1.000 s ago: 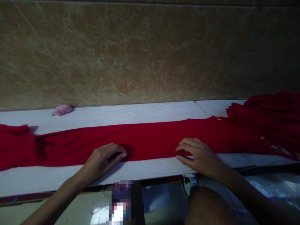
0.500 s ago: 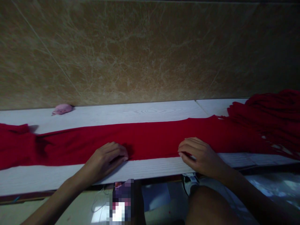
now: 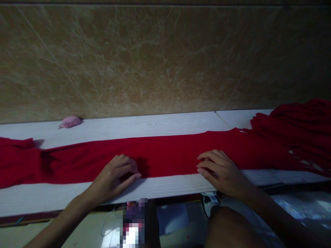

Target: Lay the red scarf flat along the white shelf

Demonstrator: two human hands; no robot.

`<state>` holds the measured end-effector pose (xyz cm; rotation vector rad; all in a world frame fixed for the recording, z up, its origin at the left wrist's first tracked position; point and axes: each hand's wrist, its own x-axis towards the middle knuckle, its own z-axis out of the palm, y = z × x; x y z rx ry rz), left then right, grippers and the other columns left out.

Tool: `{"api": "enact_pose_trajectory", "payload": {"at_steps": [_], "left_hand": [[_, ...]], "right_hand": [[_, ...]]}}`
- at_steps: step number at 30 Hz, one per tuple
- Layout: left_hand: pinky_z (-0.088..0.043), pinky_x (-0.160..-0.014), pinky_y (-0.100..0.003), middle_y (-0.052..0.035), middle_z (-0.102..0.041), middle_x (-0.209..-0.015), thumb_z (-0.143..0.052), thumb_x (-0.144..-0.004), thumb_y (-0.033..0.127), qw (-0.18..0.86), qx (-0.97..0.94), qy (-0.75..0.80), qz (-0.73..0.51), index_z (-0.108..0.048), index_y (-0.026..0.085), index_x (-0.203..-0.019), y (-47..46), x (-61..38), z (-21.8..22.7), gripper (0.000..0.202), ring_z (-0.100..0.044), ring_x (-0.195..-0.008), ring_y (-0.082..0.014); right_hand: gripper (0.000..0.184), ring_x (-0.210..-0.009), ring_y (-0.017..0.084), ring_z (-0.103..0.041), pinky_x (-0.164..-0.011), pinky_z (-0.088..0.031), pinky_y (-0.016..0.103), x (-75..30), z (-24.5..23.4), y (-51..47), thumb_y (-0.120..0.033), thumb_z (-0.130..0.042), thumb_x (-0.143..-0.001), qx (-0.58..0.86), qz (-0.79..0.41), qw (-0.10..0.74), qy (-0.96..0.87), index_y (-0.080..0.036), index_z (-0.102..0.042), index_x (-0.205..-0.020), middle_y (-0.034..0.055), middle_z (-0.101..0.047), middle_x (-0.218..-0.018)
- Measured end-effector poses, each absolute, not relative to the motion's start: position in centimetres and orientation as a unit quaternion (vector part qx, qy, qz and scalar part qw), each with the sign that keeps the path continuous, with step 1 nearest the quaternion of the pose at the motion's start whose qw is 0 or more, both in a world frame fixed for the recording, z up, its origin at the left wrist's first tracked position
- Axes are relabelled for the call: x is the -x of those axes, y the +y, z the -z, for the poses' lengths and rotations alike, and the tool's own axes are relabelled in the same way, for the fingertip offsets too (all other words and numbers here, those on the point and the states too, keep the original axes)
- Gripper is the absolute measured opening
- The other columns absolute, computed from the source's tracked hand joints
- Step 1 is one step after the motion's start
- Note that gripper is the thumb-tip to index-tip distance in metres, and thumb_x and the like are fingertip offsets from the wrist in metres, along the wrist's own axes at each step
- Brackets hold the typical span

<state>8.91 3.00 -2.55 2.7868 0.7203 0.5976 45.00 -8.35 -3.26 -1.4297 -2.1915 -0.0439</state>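
A long red scarf (image 3: pixel 165 155) lies flattened along a narrow white bench top, with loose fringe-like strands towards its right part. My left hand (image 3: pixel 117 174) rests over its near edge, fingers bent downward and thumb apart from them. Farther right along the same edge, my right hand (image 3: pixel 219 170) hovers over or lightly touches the fabric, its fingers loosely spread. Nothing shows between the fingers of either hand. Between the hands the fabric is smooth; at far left it is folded and wrinkled.
More red fabric (image 3: pixel 305 120) is heaped at the right end. A small pink object (image 3: pixel 70 122) sits at the back left, against the marbled tiled wall (image 3: pixel 160 58). The white bench top (image 3: pixel 165 122) is narrow. Below its front edge are a shoe (image 3: pixel 210 203) and legs.
The fingers and thumbs of both hands have parted a little more. The scarf lies as before, and the view has shifted slightly.
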Motion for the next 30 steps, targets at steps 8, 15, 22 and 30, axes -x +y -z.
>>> {"api": "enact_pose_trajectory", "payload": {"at_steps": [8, 15, 22, 30], "left_hand": [[-0.019, -0.120, -0.067, -0.0074, -0.027, -0.167, -0.043, -0.096, 0.068, 0.029, -0.924, 0.372, -0.080, -0.033, 0.034, -0.157, 7.2, -12.5, 3.7, 0.071, -0.017, -0.154, -0.0389], [-0.015, -0.118, -0.074, -0.0090, -0.021, -0.167, -0.043, -0.092, 0.074, 0.045, -0.921, 0.386, -0.017, -0.024, 0.034, -0.159, 7.0, -12.0, 3.6, 0.080, -0.014, -0.154, -0.0418], [-0.018, -0.117, -0.073, -0.0109, -0.025, -0.165, -0.043, -0.092, 0.075, 0.049, -0.921, 0.387, -0.002, -0.026, 0.030, -0.159, 7.0, -12.7, 3.0, 0.082, -0.021, -0.152, -0.0416], [-0.023, -0.117, -0.071, -0.0086, -0.029, -0.164, -0.045, -0.094, 0.070, 0.026, -0.933, 0.352, -0.076, -0.029, 0.033, -0.158, 7.0, -15.6, 3.8, 0.075, -0.024, -0.152, -0.0403]], "right_hand": [[0.068, -0.154, 0.037, -0.018, -0.120, -0.015, 0.069, -41.6, 3.5, -2.4, -0.062, -0.038, -0.100, 0.635, -0.038, 0.144, -0.758, -0.022, -0.040, -0.156, 0.0137, -0.026, -0.167], [0.083, -0.155, 0.035, -0.012, -0.122, -0.004, 0.067, -42.2, 4.0, -2.0, -0.076, -0.037, -0.094, 0.642, -0.079, 0.109, -0.755, -0.024, -0.034, -0.159, 0.0129, -0.020, -0.168], [0.079, -0.155, 0.035, -0.014, -0.122, -0.003, 0.067, -41.9, 3.5, -1.9, -0.071, -0.035, -0.097, 0.654, -0.091, 0.110, -0.743, -0.021, -0.036, -0.158, 0.0133, -0.022, -0.167], [0.077, -0.155, 0.033, -0.014, -0.123, -0.005, 0.065, -41.6, 2.9, -2.6, -0.070, -0.033, -0.098, 0.645, -0.095, 0.132, -0.747, -0.021, -0.036, -0.158, 0.0133, -0.022, -0.167]]}}
